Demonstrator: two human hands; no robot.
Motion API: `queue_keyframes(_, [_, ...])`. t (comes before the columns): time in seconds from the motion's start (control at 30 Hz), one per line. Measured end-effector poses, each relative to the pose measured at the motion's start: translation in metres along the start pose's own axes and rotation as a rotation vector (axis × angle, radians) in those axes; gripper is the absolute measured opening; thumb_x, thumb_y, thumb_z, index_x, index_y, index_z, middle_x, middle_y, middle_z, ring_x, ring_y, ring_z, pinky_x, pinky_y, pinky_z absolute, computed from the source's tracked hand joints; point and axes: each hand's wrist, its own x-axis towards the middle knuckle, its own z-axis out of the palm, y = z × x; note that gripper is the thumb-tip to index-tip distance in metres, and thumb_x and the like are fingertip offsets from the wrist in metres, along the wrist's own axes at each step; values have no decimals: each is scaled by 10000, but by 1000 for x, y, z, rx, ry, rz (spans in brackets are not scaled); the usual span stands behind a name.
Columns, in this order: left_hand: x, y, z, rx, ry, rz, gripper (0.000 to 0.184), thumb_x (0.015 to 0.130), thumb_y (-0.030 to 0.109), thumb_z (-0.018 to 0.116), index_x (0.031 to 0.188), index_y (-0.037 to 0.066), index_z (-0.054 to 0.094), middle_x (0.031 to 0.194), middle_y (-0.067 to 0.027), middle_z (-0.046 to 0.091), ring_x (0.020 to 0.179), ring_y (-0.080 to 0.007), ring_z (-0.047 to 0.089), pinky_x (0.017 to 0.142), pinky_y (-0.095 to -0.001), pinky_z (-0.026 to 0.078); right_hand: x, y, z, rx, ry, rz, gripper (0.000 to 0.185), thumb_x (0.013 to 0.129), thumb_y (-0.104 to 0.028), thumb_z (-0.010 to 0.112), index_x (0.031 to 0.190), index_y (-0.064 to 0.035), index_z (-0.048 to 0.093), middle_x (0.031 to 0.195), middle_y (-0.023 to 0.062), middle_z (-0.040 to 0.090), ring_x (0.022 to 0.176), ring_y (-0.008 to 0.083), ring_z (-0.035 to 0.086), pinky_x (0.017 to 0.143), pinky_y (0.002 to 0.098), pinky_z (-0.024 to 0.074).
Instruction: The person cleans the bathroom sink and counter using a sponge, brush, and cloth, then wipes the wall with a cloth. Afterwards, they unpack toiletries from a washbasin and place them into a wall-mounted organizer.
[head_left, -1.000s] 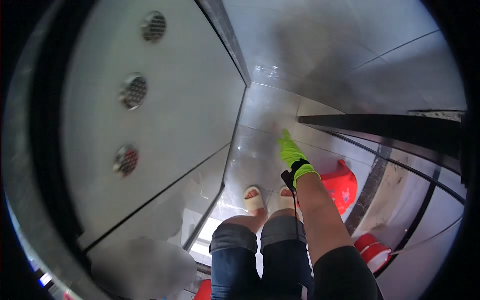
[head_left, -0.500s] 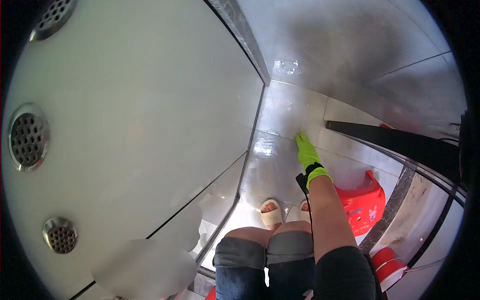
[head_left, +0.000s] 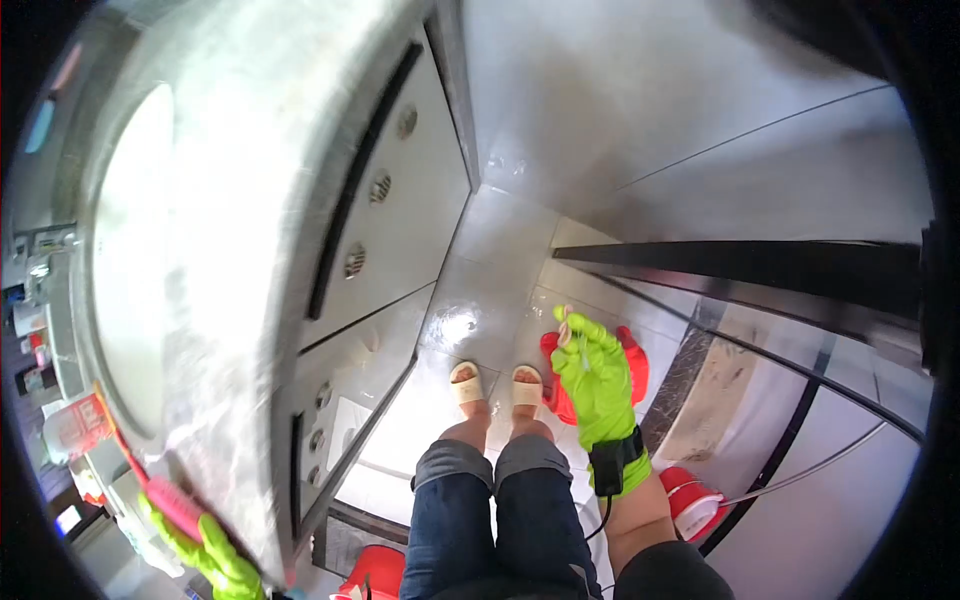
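My right hand (head_left: pixel 597 385), in a lime-green rubber glove with a black strap and box at the wrist, is raised above the floor. Its fingers pinch a small pale pink scrap (head_left: pixel 566 328), too small to name. My left hand (head_left: pixel 215 560), gloved in the same green, is at the countertop's near edge. Its fingers close round a pink-handled tool (head_left: pixel 172 505) with a thin orange-red shaft; I cannot make out its head. The shaft reaches toward a white basin (head_left: pixel 135 260) set in the marble-look countertop (head_left: pixel 255 150).
Below the counter are white cabinet doors (head_left: pixel 420 190) with round metal vents. A red plastic seat (head_left: pixel 636 365) stands behind my right hand. Red buckets (head_left: pixel 690 503) (head_left: pixel 377 572) are near my legs. A black-framed panel edge (head_left: pixel 730 255) crosses at right. The tiled floor (head_left: pixel 455 320) looks wet.
The view has risen from the cabinet and floor to include the countertop. My right hand has lifted from the floor tiles. My left hand has come into view with the pink-handled tool.
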Motion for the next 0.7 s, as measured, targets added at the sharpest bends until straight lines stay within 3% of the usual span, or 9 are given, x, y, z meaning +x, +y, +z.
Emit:
queue_keyframes(0.07, [-1,6,18,-29,88,198,621,989,158,507,1539,24,252,1594,-167,266,1470,-296,249,1204,-424,163,-26,-19,24,61,-41,-19,337,966,-121,593,1266,33,592,1298,170,603,1018,190,626,872,314,513])
queue_keyframes(0.2, [5,18,23,-87,67,164,684,928,149,630,1492,-49,299,1525,-201,345,1360,-311,402,1157,-420,271,-66,-53,70,-177,-155,-130,242,955,-87,610,1158,45,615,1265,187,596,1021,219,621,848,332,519])
queue_keyframes(0.23, [7,30,21,-47,79,209,666,901,138,657,1463,-45,351,1466,-213,408,1295,-336,451,1112,-430,327,-63,-58,71,-986,-363,-677,212,947,-42,596,1142,43,599,1191,163,626,977,205,634,805,319,526])
queue_keyframes(0.27, [7,34,19,4,96,238,649,875,128,684,1435,-42,403,1406,-224,471,1231,-361,500,1068,-440,383,-77,-54,91,-668,-273,-356,201,923,-8,580,1116,38,613,1093,134,654,906,194,645,781,315,533])
queue_keyframes(0.33, [13,37,16,4,122,302,638,814,123,736,1378,-25,477,1271,-243,560,1102,-413,550,969,-468,445,-88,-58,140,-306,-194,-102,185,856,59,586,1014,45,682,1067,128,694,866,188,663,775,298,532])
queue_keyframes(0.4, [9,43,8,109,211,352,640,783,180,767,1351,14,524,1190,-242,602,1054,-428,569,920,-484,463,-101,-67,192,-444,-321,-93,185,837,89,555,947,45,697,1064,130,688,857,180,660,757,298,527])
queue_keyframes(0.53, [12,39,8,57,177,320,690,780,269,774,1379,55,504,1212,-233,588,1061,-426,561,928,-495,443,-107,-71,280,-730,-682,-173,195,823,118,529,887,38,695,1036,121,681,830,162,650,748,278,516])
queue_keyframes(0.7, [9,38,5,67,224,300,663,789,355,754,1358,93,536,1181,-199,608,1060,-401,577,907,-495,449,-116,-51,330,-727,-749,-116,148,851,94,558,911,17,669,931,62,637,802,116,598,748,257,492])
